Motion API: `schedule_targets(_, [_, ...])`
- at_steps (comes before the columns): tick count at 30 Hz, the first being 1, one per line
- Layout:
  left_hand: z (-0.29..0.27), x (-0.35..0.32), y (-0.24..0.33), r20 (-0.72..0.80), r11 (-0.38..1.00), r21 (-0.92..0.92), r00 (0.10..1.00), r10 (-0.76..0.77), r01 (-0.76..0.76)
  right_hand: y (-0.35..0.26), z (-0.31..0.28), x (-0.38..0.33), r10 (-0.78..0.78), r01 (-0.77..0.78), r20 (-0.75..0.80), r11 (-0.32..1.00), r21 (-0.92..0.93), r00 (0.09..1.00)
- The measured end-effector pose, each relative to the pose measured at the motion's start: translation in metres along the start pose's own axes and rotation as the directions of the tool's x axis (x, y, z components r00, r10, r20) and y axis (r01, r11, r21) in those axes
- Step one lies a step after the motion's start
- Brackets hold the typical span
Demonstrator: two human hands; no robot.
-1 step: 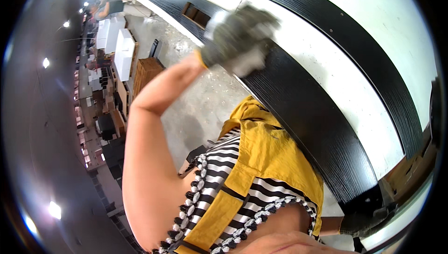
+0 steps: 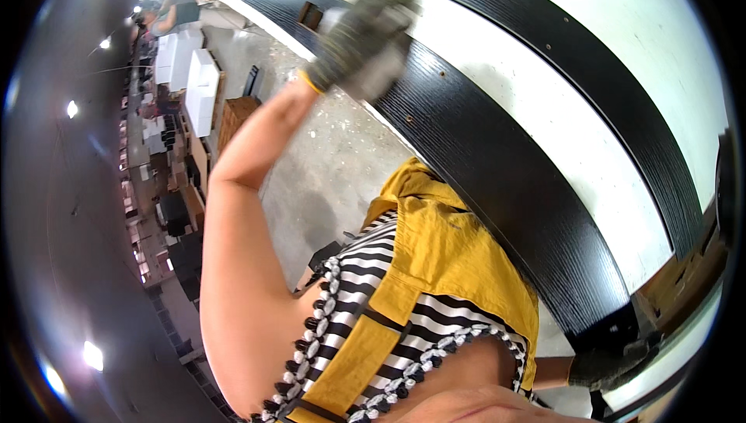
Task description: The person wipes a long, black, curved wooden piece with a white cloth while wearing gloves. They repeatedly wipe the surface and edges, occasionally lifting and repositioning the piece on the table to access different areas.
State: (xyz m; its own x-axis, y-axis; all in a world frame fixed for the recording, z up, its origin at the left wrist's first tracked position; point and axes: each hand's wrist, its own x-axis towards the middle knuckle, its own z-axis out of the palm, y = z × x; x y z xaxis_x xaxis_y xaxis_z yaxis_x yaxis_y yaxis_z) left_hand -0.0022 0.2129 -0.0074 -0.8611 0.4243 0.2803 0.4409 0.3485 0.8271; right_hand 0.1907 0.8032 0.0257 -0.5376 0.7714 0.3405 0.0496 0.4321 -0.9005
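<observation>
My left hand (image 2: 359, 38), in a dark grey-green glove with a yellow cuff, presses a pale greyish cloth (image 2: 379, 75) onto a long black wood-grain board (image 2: 497, 155). Motion blurs both the hand and the cloth. The cloth lies beside a rectangular cut-out (image 2: 311, 17) in the board, and small holes show in the black surface nearer to me. At the board's right end, my right hand (image 2: 614, 365) wears a dark glove. Its fingers look stretched out along a white edge, though shadow dims their detail.
Beyond the black board lies a white surface (image 2: 536, 97), then a second black board (image 2: 590, 73) with a cut-out. Brown cardboard (image 2: 672, 295) is at the right end. On the left are the concrete floor (image 2: 303, 151), white panels (image 2: 203, 93) and another person (image 2: 175, 15).
My left hand and the cloth have moved left along the black board, uncovering small holes in its surface. My right hand has stayed in about the same place.
</observation>
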Motion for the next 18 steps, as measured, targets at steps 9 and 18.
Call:
schedule_targets(9, [-0.037, 0.023, 0.028, 0.034, 0.782, 0.622, 0.998, -0.047, 0.016, -0.018, -0.017, -0.005, -0.019, 0.019, 0.005, 0.999, -0.047, 1.0])
schedule_targets(18, [0.233, 0.097, 0.134, 0.636, 0.946, 0.039, 0.738, 0.225, -0.322, -0.037, 0.003, -0.02, -0.025, 0.027, 0.038, 0.998, -0.049, 0.999])
